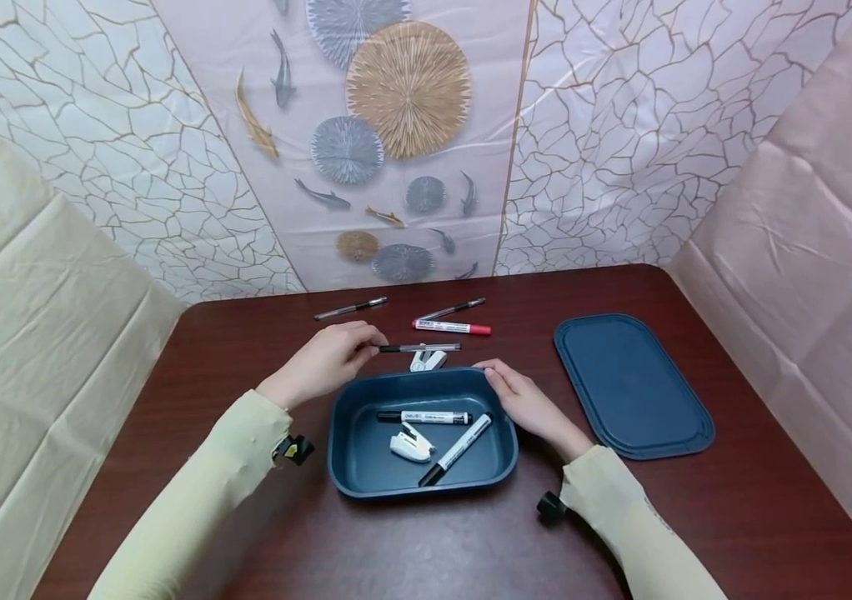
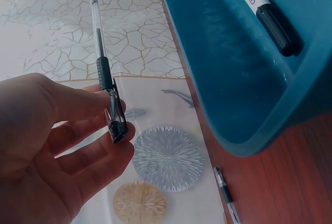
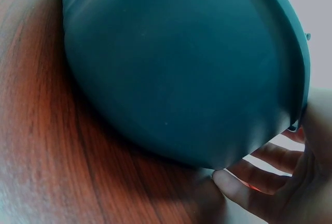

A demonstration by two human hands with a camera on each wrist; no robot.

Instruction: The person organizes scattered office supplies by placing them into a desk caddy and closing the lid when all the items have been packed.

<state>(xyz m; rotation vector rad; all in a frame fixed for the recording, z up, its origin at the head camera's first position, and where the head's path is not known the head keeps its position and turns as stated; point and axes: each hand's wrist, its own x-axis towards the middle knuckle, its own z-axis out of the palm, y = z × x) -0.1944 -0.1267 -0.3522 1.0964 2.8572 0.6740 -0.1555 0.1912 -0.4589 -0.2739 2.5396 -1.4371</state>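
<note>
My left hand (image 1: pixel 324 360) pinches a clear-barrelled black gel pen (image 2: pixel 101 53) between thumb and fingers, just behind the left part of a dark blue box (image 1: pixel 332 454). In the head view the pen lies level, overlapping a white stapler (image 1: pixel 428 361) behind the box. My right hand (image 1: pixel 529 403) grips the box at its far right corner, thumb at the rim and fingers around the outside in the right wrist view. Inside the box are a white stapler (image 1: pixel 411 446) and two white markers with black caps, one crosswise (image 1: pixel 433 417) and one slanted (image 1: pixel 460 450).
Beyond the box, a red-capped marker (image 1: pixel 452 327) lies close to a pen (image 1: pixel 463 307). Another pen (image 1: pixel 351 308) rests farther left near the table's back edge. A dark blue lid (image 1: pixel 632 385) lies flat on the right. Cloth hangings (image 1: pixel 591 150) surround the brown table (image 1: pixel 433 550).
</note>
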